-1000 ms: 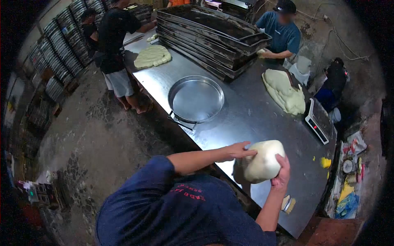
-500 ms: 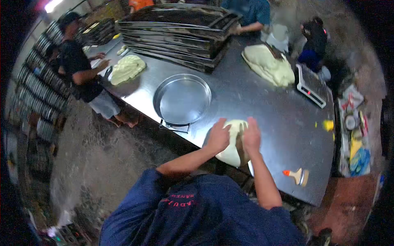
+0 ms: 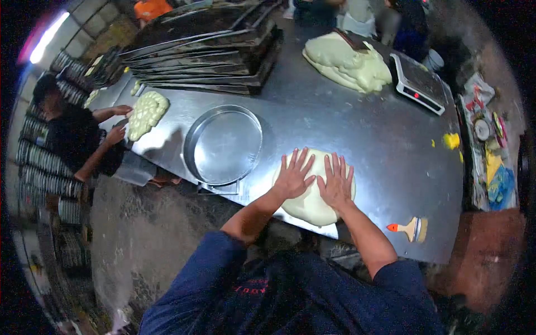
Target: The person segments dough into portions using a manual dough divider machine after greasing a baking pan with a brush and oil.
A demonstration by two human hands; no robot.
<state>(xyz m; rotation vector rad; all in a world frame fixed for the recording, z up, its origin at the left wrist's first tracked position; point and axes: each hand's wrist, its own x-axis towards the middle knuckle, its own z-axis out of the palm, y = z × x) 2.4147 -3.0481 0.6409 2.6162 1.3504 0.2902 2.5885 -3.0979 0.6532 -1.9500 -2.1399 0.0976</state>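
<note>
A pale, flattened round of dough (image 3: 310, 209) lies on the metal table (image 3: 385, 167) at its near edge. My left hand (image 3: 293, 176) presses flat on the left part of the dough, fingers spread. Beside it, my right hand (image 3: 336, 184) lies flat on the right part, fingers stretched out and a little apart. The two thumbs nearly meet over the middle. To the left of the dough stands a round metal pan (image 3: 223, 145). A wide brush (image 3: 413, 229) with an orange-tipped handle rests to the right.
A big dough mass (image 3: 346, 64) sits at the back beside a scale (image 3: 419, 84). Stacked dark trays (image 3: 201, 61) fill the back left. A co-worker (image 3: 72, 128) at left handles another dough piece (image 3: 147, 114). Yellow bits (image 3: 451, 140) lie near the right edge.
The dough has gone from a narrow, elongated lump to a wider, flatter round. My hands have moved from its sides to lying flat on top. The camera view has shifted.
</note>
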